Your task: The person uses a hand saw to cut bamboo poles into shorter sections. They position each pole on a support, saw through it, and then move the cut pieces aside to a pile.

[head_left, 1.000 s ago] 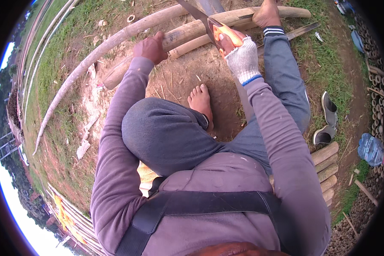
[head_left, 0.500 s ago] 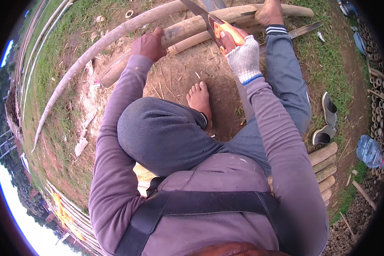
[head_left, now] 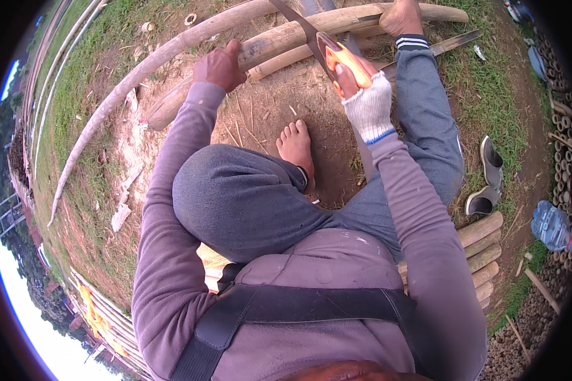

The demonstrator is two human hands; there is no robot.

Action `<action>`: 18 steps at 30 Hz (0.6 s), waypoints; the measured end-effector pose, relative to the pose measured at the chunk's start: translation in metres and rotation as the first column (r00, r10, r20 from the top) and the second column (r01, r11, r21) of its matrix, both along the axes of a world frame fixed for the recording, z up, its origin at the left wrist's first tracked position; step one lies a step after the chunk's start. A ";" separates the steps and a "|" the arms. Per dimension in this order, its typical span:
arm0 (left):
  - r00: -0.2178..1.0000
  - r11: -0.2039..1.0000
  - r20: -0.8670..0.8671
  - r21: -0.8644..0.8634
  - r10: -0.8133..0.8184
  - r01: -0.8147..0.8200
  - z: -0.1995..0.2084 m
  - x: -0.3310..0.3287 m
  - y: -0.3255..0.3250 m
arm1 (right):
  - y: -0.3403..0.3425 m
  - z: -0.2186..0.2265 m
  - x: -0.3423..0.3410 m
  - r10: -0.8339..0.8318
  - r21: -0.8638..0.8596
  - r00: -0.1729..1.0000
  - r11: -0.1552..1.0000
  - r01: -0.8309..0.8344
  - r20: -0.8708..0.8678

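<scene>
My right hand [head_left: 368, 98], in a white knit glove that leaves the fingertips bare, is closed around the orange handle of a handsaw [head_left: 344, 60]. The saw's dark blade lies across a thick bamboo pole [head_left: 276, 44] and points away to the upper left. My bare left hand [head_left: 218, 67] is wrapped over the same pole, left of the blade. My bare right foot [head_left: 401, 18] rests on the pole's right part. How deep the blade sits in the bamboo I cannot tell.
A long curved pole [head_left: 124, 82] arcs along the left. Under the worked pole lies another bamboo piece [head_left: 286, 63]. My left foot [head_left: 295, 147] stands on bare soil. Slip-on shoes [head_left: 489, 168], a plastic bottle [head_left: 553, 227] and stacked bamboo [head_left: 562, 159] lie to the right.
My right hand has drawn the saw back a little, toward me and to the right. My left hand keeps its place on the bamboo pole.
</scene>
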State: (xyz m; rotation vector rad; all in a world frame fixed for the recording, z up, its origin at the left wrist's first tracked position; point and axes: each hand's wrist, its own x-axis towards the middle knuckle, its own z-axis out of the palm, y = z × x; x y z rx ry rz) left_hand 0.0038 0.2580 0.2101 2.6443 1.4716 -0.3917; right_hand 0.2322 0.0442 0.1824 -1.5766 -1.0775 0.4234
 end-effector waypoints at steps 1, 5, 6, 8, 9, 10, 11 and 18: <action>1.000 1.000 -0.019 0.012 0.002 -0.002 0.004 -0.003 -0.001 | 0.025 0.005 -0.002 -0.010 -0.010 1.000 1.000 0.010 -0.025; 0.999 0.999 -0.028 0.048 0.017 -0.016 0.013 -0.006 -0.007 | -0.008 0.007 -0.008 -0.037 0.047 0.998 0.998 0.035 0.057; 1.000 0.998 -0.024 0.061 0.019 -0.018 0.014 -0.009 -0.002 | -0.040 0.007 -0.012 -0.020 0.049 1.000 0.999 0.021 -0.021; 0.999 0.999 -0.020 0.036 0.025 -0.024 -0.001 -0.018 -0.007 | -0.119 0.009 -0.015 -0.028 -0.103 0.969 0.995 0.002 -0.246; 1.000 0.999 -0.013 0.032 0.028 -0.027 -0.003 -0.019 -0.004 | -0.148 0.024 -0.016 -0.055 -0.204 0.952 0.979 -0.008 -0.300; 1.000 0.999 -0.007 0.031 0.021 -0.021 -0.005 -0.019 -0.001 | -0.169 0.037 -0.016 -0.089 -0.283 0.933 0.959 -0.014 -0.348; 1.000 0.999 -0.012 0.022 0.024 -0.024 -0.005 -0.018 -0.002 | -0.181 0.040 -0.017 -0.109 -0.314 0.927 0.950 -0.010 -0.360; 1.000 0.999 -0.006 0.047 0.000 0.000 0.002 -0.001 -0.002 | 0.036 0.002 0.005 -0.109 -0.067 0.978 0.990 0.122 0.176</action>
